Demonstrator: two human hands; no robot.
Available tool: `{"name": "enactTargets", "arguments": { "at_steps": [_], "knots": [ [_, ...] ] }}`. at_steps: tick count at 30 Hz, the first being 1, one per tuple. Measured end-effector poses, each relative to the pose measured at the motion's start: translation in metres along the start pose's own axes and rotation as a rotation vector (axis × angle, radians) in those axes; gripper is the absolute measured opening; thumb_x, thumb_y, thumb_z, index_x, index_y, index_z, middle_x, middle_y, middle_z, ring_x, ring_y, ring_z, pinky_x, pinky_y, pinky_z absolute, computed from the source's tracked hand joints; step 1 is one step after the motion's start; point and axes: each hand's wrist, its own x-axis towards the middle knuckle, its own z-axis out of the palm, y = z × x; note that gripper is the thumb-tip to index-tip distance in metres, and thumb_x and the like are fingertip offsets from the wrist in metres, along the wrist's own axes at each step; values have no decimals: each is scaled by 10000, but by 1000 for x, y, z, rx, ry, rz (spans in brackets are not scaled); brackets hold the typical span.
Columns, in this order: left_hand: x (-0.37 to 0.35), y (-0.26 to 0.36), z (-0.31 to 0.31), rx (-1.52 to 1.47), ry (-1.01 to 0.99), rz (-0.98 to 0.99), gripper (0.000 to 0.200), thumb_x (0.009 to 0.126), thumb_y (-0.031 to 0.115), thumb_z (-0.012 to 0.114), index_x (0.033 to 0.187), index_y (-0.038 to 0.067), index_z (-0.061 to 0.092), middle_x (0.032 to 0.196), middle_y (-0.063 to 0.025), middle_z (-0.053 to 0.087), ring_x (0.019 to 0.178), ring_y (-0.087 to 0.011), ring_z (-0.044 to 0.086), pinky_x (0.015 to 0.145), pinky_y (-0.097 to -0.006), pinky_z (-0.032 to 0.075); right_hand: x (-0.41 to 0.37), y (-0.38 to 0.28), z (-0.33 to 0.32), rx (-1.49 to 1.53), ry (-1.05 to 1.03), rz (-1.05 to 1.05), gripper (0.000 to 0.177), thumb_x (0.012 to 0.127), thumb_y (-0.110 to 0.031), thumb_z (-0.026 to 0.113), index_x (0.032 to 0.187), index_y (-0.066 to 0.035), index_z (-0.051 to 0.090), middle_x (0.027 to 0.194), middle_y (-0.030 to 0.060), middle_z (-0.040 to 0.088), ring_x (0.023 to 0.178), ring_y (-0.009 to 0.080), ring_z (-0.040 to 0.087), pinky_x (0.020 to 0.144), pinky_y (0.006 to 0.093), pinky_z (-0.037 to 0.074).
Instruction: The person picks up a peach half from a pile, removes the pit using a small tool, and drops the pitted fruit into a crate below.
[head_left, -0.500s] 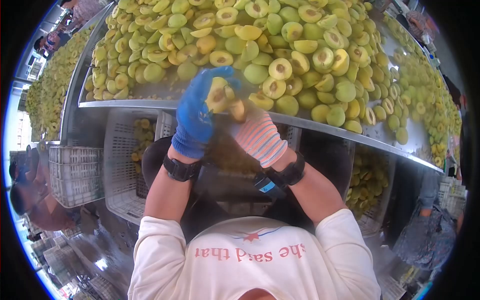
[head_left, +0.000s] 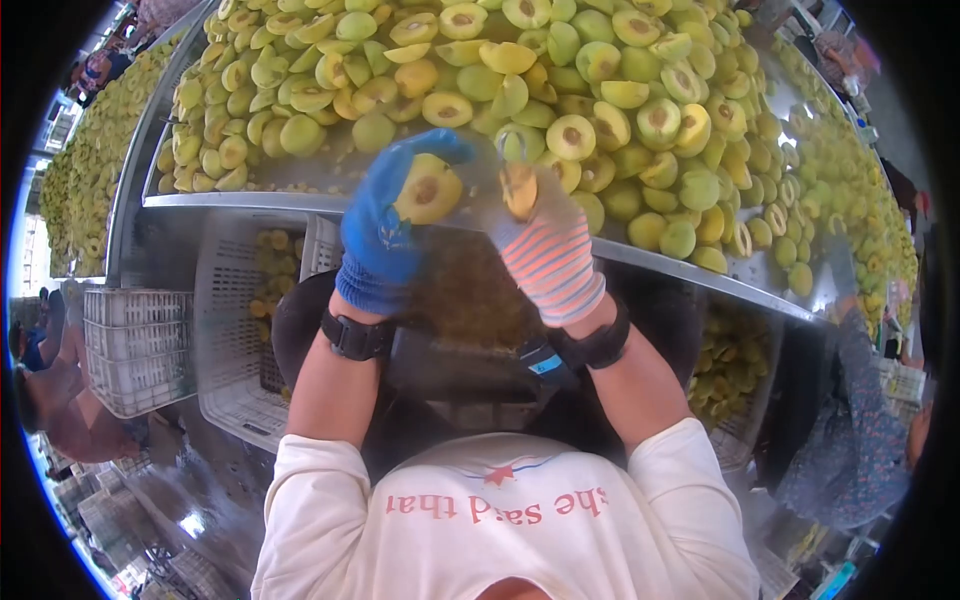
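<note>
My left hand [head_left: 385,225], in a blue glove, is closed around a yellow-green plum half [head_left: 430,190], its cut face and brown pit showing. My right hand [head_left: 548,250], in a striped glove, grips a small tool [head_left: 518,190] with a brownish-yellow body and what looks like a thin metal loop at its tip; blur hides its details. The two hands are apart, over the near edge of a metal table [head_left: 300,203]. Beyond them lies a heap of halved plums [head_left: 480,85], some cut face up, some skin up.
Below the table stand a white crate [head_left: 235,330] with fruit pieces at left and another crate [head_left: 740,380] of fruit at right. Stacked crates [head_left: 138,350] are farther left. Another person [head_left: 845,430] is at the right, and more people sit at the left edge.
My right hand has moved right with the tool, away from the plum half. My left hand has shifted slightly left, still holding the half, whose cut face now shows more fully.
</note>
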Motion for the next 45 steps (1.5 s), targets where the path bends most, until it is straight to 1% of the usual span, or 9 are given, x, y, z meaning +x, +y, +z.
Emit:
{"name": "enactTargets", "arguments": {
  "at_steps": [7, 14, 18, 22, 26, 32, 35, 41, 45],
  "knots": [
    [-9, 0, 18, -185, -85, -164, 282, 1023, 101, 539, 1256, -21, 639, 1205, -136, 676, 1072, -220, 647, 935, -336, 516, 2, -1, 1, 149, 31, -13, 249, 881, -149, 747, 1099, -66, 659, 927, 138, 724, 863, 293, 718, 754, 378, 560],
    [-16, -33, 24, 209, -32, 234, 369, 1032, 278, 534, 1203, -23, 660, 1172, -179, 702, 1046, -289, 686, 902, -386, 547, 7, 1, -2, 158, -3, -95, 139, 893, -146, 693, 1009, -83, 648, 876, 117, 717, 811, 338, 697, 706, 413, 557],
    [-18, -21, 26, -150, -67, -92, 404, 1020, 299, 540, 1247, -19, 645, 1131, -130, 708, 1024, -209, 672, 890, -370, 550, -6, 8, 17, -130, -158, -220, 160, 858, -154, 705, 983, -80, 639, 854, 117, 707, 801, 347, 691, 700, 431, 551],
    [-8, -10, 10, -190, -77, -172, 405, 963, 250, 661, 1265, -17, 621, 1123, -111, 706, 1015, -198, 670, 909, -360, 541, -6, -1, -21, 256, -570, -91, 264, 869, -264, 740, 977, -51, 627, 894, 168, 695, 847, 389, 679, 751, 469, 539],
    [-1, -2, 11, -94, -29, -121, 476, 1014, 358, 554, 1272, -39, 609, 1120, -123, 695, 1048, -207, 659, 936, -349, 531, -7, -1, -8, -21, -344, 163, 267, 887, -261, 729, 1003, -40, 636, 1003, 206, 670, 973, 343, 674, 848, 459, 518],
    [-3, -10, 26, -434, 9, -144, 307, 925, 9, 644, 1228, -36, 620, 1096, -125, 691, 951, -195, 663, 856, -321, 557, -14, 21, 13, -264, -288, -185, 227, 927, -210, 630, 1051, -20, 619, 960, 222, 686, 923, 403, 671, 805, 482, 530],
    [-7, -16, 27, -375, 27, -125, 251, 968, 87, 611, 1182, -44, 619, 1071, -124, 686, 915, -189, 651, 816, -321, 551, -11, 4, 11, -30, -353, 310, 223, 931, -188, 593, 1063, -10, 612, 951, 239, 690, 926, 438, 662, 822, 493, 529],
    [-13, -28, 23, -87, 102, 15, 270, 1001, 215, 572, 1052, -42, 638, 974, -123, 689, 829, -184, 640, 739, -311, 529, -7, 3, 19, -90, -429, 353, 201, 946, -145, 552, 1073, 0, 609, 969, 251, 677, 950, 433, 661, 842, 477, 527],
    [-9, -15, 16, 65, 98, 52, 249, 973, 178, 582, 1058, -44, 655, 959, -126, 695, 825, -207, 653, 752, -326, 532, -14, 39, 44, -368, -507, -138, 177, 948, -89, 546, 1075, 14, 615, 988, 230, 656, 961, 396, 658, 832, 434, 530]
  ]
}}
